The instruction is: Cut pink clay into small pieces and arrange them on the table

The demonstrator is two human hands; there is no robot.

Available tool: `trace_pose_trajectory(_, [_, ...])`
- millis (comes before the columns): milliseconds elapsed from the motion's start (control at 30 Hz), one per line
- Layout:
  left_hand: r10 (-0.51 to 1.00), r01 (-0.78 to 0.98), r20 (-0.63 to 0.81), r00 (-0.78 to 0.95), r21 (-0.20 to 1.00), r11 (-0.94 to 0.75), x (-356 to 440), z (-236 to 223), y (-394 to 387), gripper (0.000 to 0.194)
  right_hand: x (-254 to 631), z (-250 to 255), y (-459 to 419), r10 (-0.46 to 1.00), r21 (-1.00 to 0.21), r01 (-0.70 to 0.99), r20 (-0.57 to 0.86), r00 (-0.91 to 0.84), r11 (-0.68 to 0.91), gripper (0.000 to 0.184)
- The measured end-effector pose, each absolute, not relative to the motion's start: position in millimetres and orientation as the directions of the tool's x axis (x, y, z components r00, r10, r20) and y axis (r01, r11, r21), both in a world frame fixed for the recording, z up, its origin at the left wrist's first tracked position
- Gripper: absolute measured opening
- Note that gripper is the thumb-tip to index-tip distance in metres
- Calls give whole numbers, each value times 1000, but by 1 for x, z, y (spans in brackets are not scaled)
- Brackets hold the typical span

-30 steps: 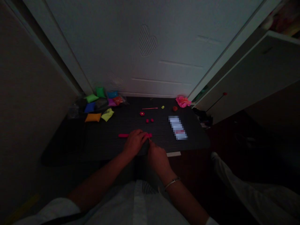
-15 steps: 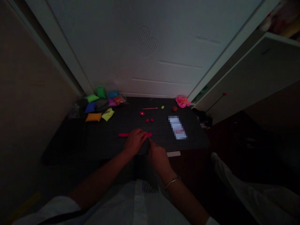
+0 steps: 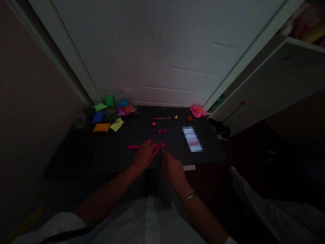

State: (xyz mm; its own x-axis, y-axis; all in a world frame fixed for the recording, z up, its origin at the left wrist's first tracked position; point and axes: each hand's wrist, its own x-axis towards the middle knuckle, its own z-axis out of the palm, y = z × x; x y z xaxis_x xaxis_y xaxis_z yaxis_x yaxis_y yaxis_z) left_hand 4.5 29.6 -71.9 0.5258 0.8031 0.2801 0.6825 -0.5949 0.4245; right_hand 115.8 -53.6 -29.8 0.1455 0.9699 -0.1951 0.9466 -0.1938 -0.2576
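Note:
A pinkish-red roll of modelling clay (image 3: 133,147) lies crosswise on the dark table. My left hand (image 3: 146,154) is closed over its middle, holding it down, and hides that stretch. In my closed right hand (image 3: 174,169) is a thin pink modelling tool (image 3: 162,147), its tip at the right end of the roll. A short end piece of clay (image 3: 164,144) shows just past the tip; a narrow gap seems to part it from the roll. Beyond my hands sit two small red clay lumps (image 3: 161,131) and a little red clay flower (image 3: 154,124) with a pale centre.
Packets of coloured clay (image 3: 101,127) lie at the table's left. A second pink tool (image 3: 162,118), a small yellow-green bit (image 3: 176,117), a reddish-brown ball (image 3: 189,119) and a pink flower (image 3: 198,111) are at the back. A blurred-out phone-like rectangle (image 3: 192,139) lies right.
My right hand has shifted slightly right with the tool. The end piece of clay now sits a little further from the roll. My left hand stays in place.

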Motion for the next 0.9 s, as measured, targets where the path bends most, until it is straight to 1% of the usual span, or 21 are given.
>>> trace_pose_trajectory(133, [805,674,271,528,444,-591,5,-73,30,17,117,-36,-44,969,-215,963,-216,116,-163,33])
trace_pose_trajectory(333, [807,679,265,528,439,-588,4,-73,30,17,116,-39,-32,974,-162,977,-197,108,-141,32])
trace_pose_trajectory(433, [812,686,268,519,435,-583,4,-73,29,17,116,-40,-36,975,-156,980,-205,90,-123,33])
trace_pose_trajectory(567, [830,728,277,484,399,-558,4,-71,29,15,117,-43,-50,972,-184,973,-210,101,-140,36])
trace_pose_trajectory(667, [850,768,280,446,368,-524,4,-69,28,13,122,-46,-59,974,-265,949,-192,120,-169,34])
trace_pose_trajectory(767, [857,784,283,430,354,-510,4,-69,27,15,130,-46,-62,990,-400,905,-60,130,-143,38])
trace_pose_trajectory(800, [857,783,285,429,356,-510,4,-69,27,16,133,-46,-62,989,-429,893,-9,148,-137,41])
trace_pose_trajectory(833, [857,782,288,428,358,-510,4,-69,27,17,136,-46,-60,985,-439,888,31,169,-138,42])
trace_pose_trajectory(900, [859,784,296,419,360,-506,4,-69,27,18,140,-45,-55,976,-406,899,62,208,-166,39])
